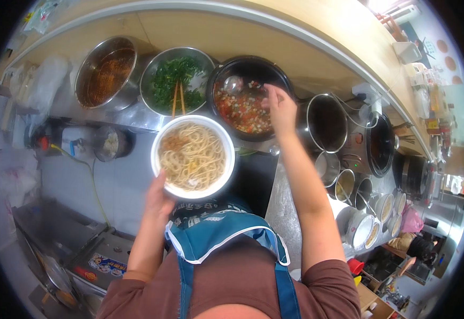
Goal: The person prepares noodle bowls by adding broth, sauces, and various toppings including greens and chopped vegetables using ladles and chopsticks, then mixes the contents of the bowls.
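My left hand (161, 197) grips the lower left rim of a white bowl (232, 159), its thumb over the edge. Noodles (196, 155) in pale broth fill the bowl, with a brown seasoning patch (175, 141) at the upper left. My right hand (281, 105) is over the right side of a black pot (252, 137), fingers bent together; whether they hold anything is unclear. Diced red and white pieces in liquid (242, 113) lie in that pot, along with a shiny rounded metal piece (233, 84), perhaps a ladle's bowl.
Chopped greens (176, 71) with wooden chopsticks (178, 97) occupy a steel pot left of the black one. Farther left stands a steel pot of reddish-brown liquid (110, 77). Rightward are a dark-filled steel pot (326, 123), a black-rimmed cooker (379, 145) and several filled bowls (385, 207).
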### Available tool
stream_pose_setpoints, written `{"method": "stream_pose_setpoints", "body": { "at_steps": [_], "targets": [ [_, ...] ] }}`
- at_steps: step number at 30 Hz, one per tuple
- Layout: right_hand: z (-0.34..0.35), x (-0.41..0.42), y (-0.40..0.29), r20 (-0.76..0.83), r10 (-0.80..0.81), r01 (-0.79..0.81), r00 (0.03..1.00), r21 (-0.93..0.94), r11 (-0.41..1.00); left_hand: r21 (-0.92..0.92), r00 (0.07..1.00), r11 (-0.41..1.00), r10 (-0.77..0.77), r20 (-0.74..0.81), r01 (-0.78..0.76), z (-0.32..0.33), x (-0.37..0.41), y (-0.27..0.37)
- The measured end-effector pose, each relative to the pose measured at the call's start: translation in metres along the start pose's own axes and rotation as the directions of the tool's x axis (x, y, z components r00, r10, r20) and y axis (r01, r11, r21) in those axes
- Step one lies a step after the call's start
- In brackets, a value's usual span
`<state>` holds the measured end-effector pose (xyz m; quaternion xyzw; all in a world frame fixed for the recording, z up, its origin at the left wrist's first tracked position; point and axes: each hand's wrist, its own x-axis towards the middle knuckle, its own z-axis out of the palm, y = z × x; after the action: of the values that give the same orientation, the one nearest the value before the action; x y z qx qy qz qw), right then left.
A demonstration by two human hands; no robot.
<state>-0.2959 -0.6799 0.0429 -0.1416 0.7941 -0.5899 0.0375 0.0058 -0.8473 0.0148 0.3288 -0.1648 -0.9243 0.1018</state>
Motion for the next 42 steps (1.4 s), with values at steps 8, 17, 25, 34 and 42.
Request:
{"method": "stream_pose_setpoints", "body": {
  "at_steps": [8,17,25,34,42],
  "targets": [
    [-0.038,-0.041,-0.008,0.636,-0.301,0.627,0.711,-0.378,0.681,0.135,0.996,0.99,0.036,0.079,-0.047,-0.012,0.034,-0.014],
    [-0.076,-0.062,-0.015,0.191,0.466,-0.496,0.864,0.171,0.851,0.17,0.996,0.983,0.064,0.06,-0.074,-0.003,0.043,-0.014],
    [-0.091,-0.071,-0.09,0.101,0.219,-0.231,0.97,0.128,0.964,0.129,0.988,0.982,0.126,0.094,-0.137,-0.002,0.038,-0.013],
    [-0.086,-0.154,-0.103,0.543,-0.525,0.706,0.656,-0.193,0.682,0.087,0.993,0.989,0.118,0.029,-0.12,0.032,0.028,-0.016],
    [-0.096,-0.144,-0.068,-0.042,0.31,-0.242,0.95,0.532,0.812,0.034,0.982,0.992,0.117,0.145,-0.123,0.031,0.031,-0.014]
  ]
}}
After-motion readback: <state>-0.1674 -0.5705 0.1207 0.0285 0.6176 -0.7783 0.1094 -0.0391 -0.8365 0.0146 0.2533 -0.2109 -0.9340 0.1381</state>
